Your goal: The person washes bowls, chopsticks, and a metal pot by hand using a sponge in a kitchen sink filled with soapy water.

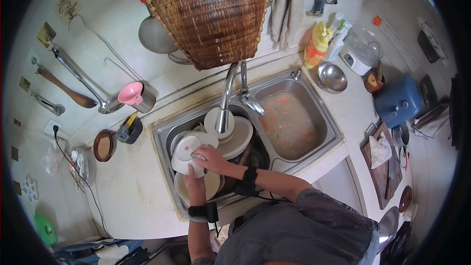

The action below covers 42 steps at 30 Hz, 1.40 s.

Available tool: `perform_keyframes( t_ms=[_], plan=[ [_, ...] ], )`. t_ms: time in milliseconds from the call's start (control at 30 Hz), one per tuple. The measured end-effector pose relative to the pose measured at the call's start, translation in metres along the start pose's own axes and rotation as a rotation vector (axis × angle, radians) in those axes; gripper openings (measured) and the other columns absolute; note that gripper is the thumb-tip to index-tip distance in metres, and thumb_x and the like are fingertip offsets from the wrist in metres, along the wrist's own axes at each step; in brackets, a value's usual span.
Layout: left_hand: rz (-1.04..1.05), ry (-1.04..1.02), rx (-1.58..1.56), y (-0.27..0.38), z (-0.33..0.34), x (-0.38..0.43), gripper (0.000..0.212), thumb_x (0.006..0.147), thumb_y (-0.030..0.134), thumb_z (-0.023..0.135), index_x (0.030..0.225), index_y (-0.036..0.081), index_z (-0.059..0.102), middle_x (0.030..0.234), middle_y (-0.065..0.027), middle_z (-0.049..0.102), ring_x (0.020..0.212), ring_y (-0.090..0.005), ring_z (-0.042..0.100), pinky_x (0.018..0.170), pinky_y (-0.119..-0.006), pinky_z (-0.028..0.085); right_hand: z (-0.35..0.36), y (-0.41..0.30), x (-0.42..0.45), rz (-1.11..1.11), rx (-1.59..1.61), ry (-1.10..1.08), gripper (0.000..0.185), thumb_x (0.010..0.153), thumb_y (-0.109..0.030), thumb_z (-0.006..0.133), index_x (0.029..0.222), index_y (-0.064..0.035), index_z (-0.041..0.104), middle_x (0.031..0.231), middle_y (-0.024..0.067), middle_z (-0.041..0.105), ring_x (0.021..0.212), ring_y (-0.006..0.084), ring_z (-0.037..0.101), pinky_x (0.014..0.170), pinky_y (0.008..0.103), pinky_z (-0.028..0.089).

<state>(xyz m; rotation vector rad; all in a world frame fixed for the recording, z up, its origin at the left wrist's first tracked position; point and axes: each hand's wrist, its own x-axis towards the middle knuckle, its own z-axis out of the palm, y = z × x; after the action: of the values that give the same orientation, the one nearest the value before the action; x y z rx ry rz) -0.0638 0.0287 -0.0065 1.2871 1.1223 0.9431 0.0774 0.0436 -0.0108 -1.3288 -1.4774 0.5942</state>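
My left hand (194, 184) grips the near edge of a white plate (180, 162), which is turned with its underside up over the left sink basin. Against the plate's right side, my right hand (209, 159) presses a small scrubber (198, 156), partly hidden by the fingers. Stacked white bowls (228, 116) stand below the chrome faucet (223, 117), on an oval white dish (241, 136). A large pale bowl (211, 186) lies under my forearms, and more plates sit behind the held one. Cloudy water with orange scraps (287, 125) fills the right basin.
A wicker basket (213, 14) hangs above the faucet. Right of the sink are a metal bowl (332, 77), a yellow bottle (315, 48) and a wooden cutting board (393, 180) with a cloth. At left stand brown bowls (104, 145) and a black container (134, 130); a power cord (86, 184) crosses the counter.
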Motion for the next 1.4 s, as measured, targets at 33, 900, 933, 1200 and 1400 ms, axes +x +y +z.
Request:
perform_keyframes(
  t_ms=[33,900,933,1200,1400],
  plan=[
    [-0.075,0.029,-0.166,-0.003,-0.004,0.001,0.038,0.096,0.02,0.047,0.123,-0.005,0.042,0.118,-0.0145,0.052,0.106,-0.0201,0.054,0.087,-0.031,0.046,-0.003,-0.006,0.0,-0.003,-0.003,0.002,0.027,0.079,-0.026,0.062,0.097,-0.0053,0.061,0.094,0.012,0.058,0.087,0.0312,0.05,0.08,0.0387,0.041],
    [-0.63,-0.214,-1.175,0.005,0.067,-0.049,0.034,0.092,0.043,0.044,0.101,0.013,0.058,0.093,-0.007,0.061,0.084,-0.0238,0.059,0.084,-0.046,0.045,-0.162,-0.02,-0.05,0.066,-0.109,0.085,0.017,0.082,-0.017,0.056,0.079,-0.0006,0.057,0.075,0.0169,0.06,0.071,0.034,0.058,0.064,0.0404,0.046],
    [-0.663,-0.103,-1.105,0.012,0.075,-0.053,0.032,0.092,0.043,0.045,0.095,0.015,0.058,0.089,-0.0079,0.061,0.08,-0.0225,0.058,0.083,-0.047,0.045,-0.184,0.007,-0.054,0.087,-0.221,0.089,0.015,0.081,-0.016,0.055,0.081,-0.0016,0.058,0.078,0.0173,0.06,0.072,0.0349,0.058,0.065,0.0416,0.047],
    [-0.651,0.095,-1.061,-0.001,0.1,-0.069,0.028,0.093,0.041,0.044,0.094,0.015,0.056,0.084,-0.005,0.061,0.082,-0.02,0.059,0.083,-0.049,0.045,-0.284,0.188,-0.072,0.39,-0.799,-0.273,0.017,0.073,-0.013,0.061,0.086,-0.001,0.06,0.088,0.0213,0.061,0.079,0.0348,0.062,0.066,0.0423,0.051],
    [-0.579,0.202,-0.857,0.005,0.135,-0.085,0.027,0.093,0.038,0.043,0.093,0.014,0.057,0.083,-0.0058,0.061,0.081,-0.021,0.059,0.082,-0.05,0.046,-0.286,0.247,-0.076,0.354,-1.027,-0.406,0.053,0.068,-0.024,0.073,0.112,-0.0012,0.054,0.104,0.0223,0.059,0.086,0.034,0.062,0.073,0.0435,0.051]
  ],
)
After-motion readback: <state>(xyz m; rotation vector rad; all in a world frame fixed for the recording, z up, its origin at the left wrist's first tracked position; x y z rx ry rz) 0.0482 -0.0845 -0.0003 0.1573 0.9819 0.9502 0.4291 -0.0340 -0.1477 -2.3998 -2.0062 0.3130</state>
